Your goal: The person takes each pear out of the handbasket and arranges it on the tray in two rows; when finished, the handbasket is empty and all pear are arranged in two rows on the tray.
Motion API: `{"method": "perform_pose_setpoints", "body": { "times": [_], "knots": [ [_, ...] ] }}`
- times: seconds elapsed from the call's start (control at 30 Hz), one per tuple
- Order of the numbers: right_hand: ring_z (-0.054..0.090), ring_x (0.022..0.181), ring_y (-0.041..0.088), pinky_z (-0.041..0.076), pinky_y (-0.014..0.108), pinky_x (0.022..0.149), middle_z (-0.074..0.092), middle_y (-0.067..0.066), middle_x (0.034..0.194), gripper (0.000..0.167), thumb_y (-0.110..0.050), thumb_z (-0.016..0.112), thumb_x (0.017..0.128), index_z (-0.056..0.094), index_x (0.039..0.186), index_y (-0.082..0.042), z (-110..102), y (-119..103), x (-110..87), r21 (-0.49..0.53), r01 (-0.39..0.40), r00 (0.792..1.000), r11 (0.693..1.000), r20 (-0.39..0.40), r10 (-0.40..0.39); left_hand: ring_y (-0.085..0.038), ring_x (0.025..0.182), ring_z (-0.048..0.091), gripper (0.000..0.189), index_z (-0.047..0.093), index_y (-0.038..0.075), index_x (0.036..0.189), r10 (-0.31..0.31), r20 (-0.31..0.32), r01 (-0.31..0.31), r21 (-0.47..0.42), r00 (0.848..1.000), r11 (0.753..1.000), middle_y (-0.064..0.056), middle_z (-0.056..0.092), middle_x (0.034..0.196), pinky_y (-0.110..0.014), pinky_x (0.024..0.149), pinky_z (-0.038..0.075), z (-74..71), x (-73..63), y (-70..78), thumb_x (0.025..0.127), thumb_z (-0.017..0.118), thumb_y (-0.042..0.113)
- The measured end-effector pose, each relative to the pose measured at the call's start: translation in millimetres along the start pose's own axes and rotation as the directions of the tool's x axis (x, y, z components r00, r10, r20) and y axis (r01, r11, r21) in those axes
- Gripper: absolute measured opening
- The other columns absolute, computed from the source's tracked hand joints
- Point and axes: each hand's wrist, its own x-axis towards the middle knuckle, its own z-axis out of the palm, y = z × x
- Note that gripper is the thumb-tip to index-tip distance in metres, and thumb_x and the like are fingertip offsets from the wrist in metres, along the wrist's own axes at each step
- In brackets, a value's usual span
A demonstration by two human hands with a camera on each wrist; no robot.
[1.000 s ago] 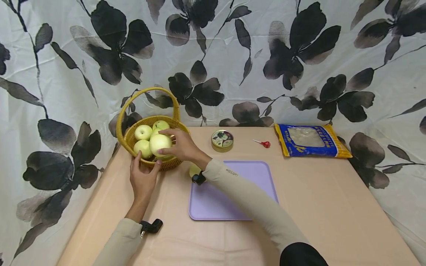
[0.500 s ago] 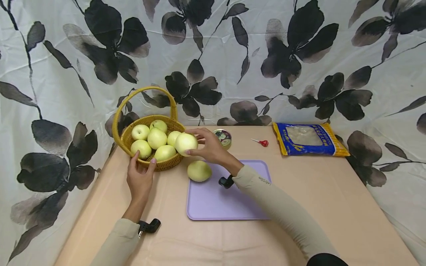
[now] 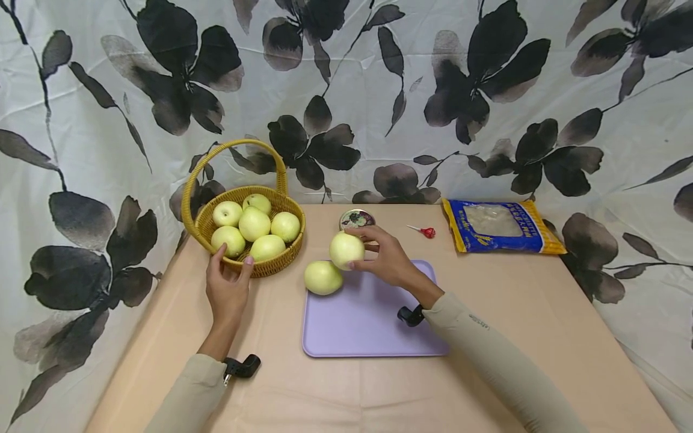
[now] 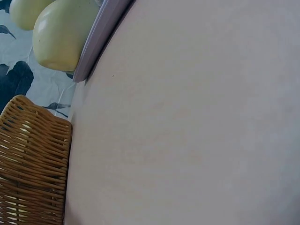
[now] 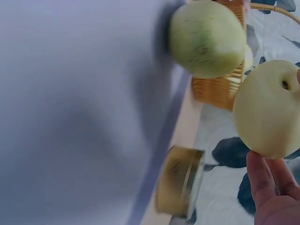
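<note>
My right hand (image 3: 387, 258) pinches a pale green apple (image 3: 346, 251) between thumb and fingers, raised over the back of a lilac tray (image 3: 368, 325). The right wrist view shows the stem hollow of this apple (image 5: 267, 110). A larger pale green round fruit (image 3: 323, 278) lies at the tray's back left corner. With its fingertips and thumb, my left hand (image 3: 227, 294) touches the front rim of a yellow wicker basket (image 3: 276, 266). Several pale green apples (image 3: 254, 224) lie inside it. In the left wrist view the hand is out of sight; the basket (image 4: 35, 164) fills the lower left.
Behind the tray stands a round tin (image 3: 354, 218), partly covered by the right hand and the apple. A small red-handled pointed item (image 3: 428, 232) lies farther right, beside a blue and yellow packet (image 3: 500, 227). A flowered cloth (image 3: 400, 78) hangs behind the table.
My right hand has lifted the apple out of the basket and carried it right, over the tray. The fruit on the tray has come into view. My left hand stays at the basket.
</note>
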Motion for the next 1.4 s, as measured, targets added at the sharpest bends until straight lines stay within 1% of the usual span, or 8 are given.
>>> {"method": "perform_pose_setpoints", "body": {
  "times": [0.17, 0.3, 0.53, 0.77, 0.97, 1.13, 1.27, 1.4],
  "knots": [
    [0.058, 0.138, 0.031, 0.053, 0.051, 0.115, 0.06, 0.009, 0.143, 0.07, -0.002, 0.092, 0.081, 0.066, 0.144, -0.016, -5.5, 12.9, -14.0, 0.005, -0.029, 0.999, 1.0, 0.028, 0.029, -0.032, 0.161, 0.029, 0.074, 0.04, 0.021, 0.164, -0.003, -0.002, 0.003, 0.009, 1.0, 1.0, -0.009, 0.03, 0.171, -0.054, 0.124, 0.042, -0.3, 0.9, -0.3, 0.1, 0.076, 0.028],
    [0.057, 0.138, 0.03, 0.053, 0.05, 0.115, 0.06, 0.008, 0.146, 0.071, -0.002, 0.093, 0.08, 0.066, 0.144, -0.016, -5.8, 21.6, -19.8, -0.013, -0.037, 0.997, 0.999, 0.061, 0.038, -0.033, 0.16, 0.03, 0.073, 0.04, 0.021, 0.164, 0.002, -0.004, -0.002, 0.013, 1.0, 1.0, -0.01, 0.031, 0.17, -0.053, 0.124, 0.043, -0.6, 1.3, -0.6, 0.1, 0.076, 0.029],
    [0.058, 0.136, 0.034, 0.053, 0.052, 0.115, 0.061, 0.013, 0.146, 0.074, 0.002, 0.093, 0.078, 0.065, 0.145, -0.011, -2.0, 35.0, -24.3, -0.046, -0.008, 0.995, 0.999, 0.099, 0.013, -0.032, 0.16, 0.031, 0.073, 0.04, 0.022, 0.164, -0.006, -0.011, 0.006, 0.03, 1.0, 1.0, -0.01, 0.032, 0.169, -0.053, 0.124, 0.043, -0.4, 1.3, -1.0, 0.1, 0.076, 0.031],
    [0.055, 0.142, 0.032, 0.05, 0.048, 0.119, 0.06, 0.01, 0.147, 0.075, 0.005, 0.092, 0.077, 0.065, 0.145, -0.012, 1.5, 40.8, -24.5, -0.055, -0.037, 0.994, 0.998, 0.097, 0.043, -0.032, 0.16, 0.031, 0.072, 0.041, 0.022, 0.163, -0.008, -0.012, 0.009, 0.041, 1.0, 0.999, -0.01, 0.032, 0.169, -0.053, 0.123, 0.044, -0.6, 0.3, -0.4, 0.1, 0.075, 0.032],
    [0.056, 0.141, 0.032, 0.051, 0.047, 0.117, 0.061, 0.009, 0.147, 0.078, 0.002, 0.094, 0.075, 0.065, 0.145, -0.013, 0.5, 38.3, -23.5, -0.072, -0.047, 0.994, 0.996, 0.091, 0.053, -0.032, 0.16, 0.03, 0.073, 0.041, 0.023, 0.163, -0.005, -0.005, 0.005, 0.033, 1.0, 0.999, -0.01, 0.031, 0.169, -0.054, 0.123, 0.044, -0.4, 0.4, 0.9, 0.1, 0.075, 0.032],
    [0.057, 0.14, 0.036, 0.053, 0.048, 0.115, 0.061, 0.012, 0.147, 0.078, -0.004, 0.097, 0.075, 0.064, 0.145, -0.011, -0.9, 30.1, -20.0, -0.085, -0.055, 0.996, 0.995, 0.067, 0.061, -0.032, 0.159, 0.031, 0.072, 0.041, 0.023, 0.163, -0.007, -0.01, 0.008, 0.034, 1.0, 0.999, -0.011, 0.031, 0.169, -0.054, 0.122, 0.045, -0.2, 0.6, 1.4, 0.1, 0.076, 0.032],
    [0.055, 0.141, 0.038, 0.051, 0.053, 0.117, 0.061, 0.014, 0.146, 0.076, -0.009, 0.098, 0.075, 0.066, 0.144, -0.012, -0.6, 18.0, -13.0, -0.082, -0.026, 0.999, 0.996, 0.037, 0.03, -0.032, 0.159, 0.032, 0.072, 0.041, 0.022, 0.163, -0.006, -0.011, 0.007, 0.03, 1.0, 1.0, -0.012, 0.031, 0.169, -0.053, 0.123, 0.045, -0.1, 0.4, 1.6, 0.101, 0.075, 0.031],
    [0.057, 0.142, 0.031, 0.051, 0.052, 0.118, 0.063, 0.009, 0.148, 0.074, -0.015, 0.097, 0.077, 0.066, 0.144, -0.015, 4.4, 2.6, -1.3, -0.09, 0.019, 0.999, 0.996, 0.028, -0.016, -0.031, 0.159, 0.032, 0.072, 0.041, 0.022, 0.163, -0.006, -0.01, 0.006, 0.027, 1.0, 1.0, -0.011, 0.03, 0.169, -0.053, 0.123, 0.044, 0.0, 0.3, 1.2, 0.101, 0.075, 0.031]
  ]
}}
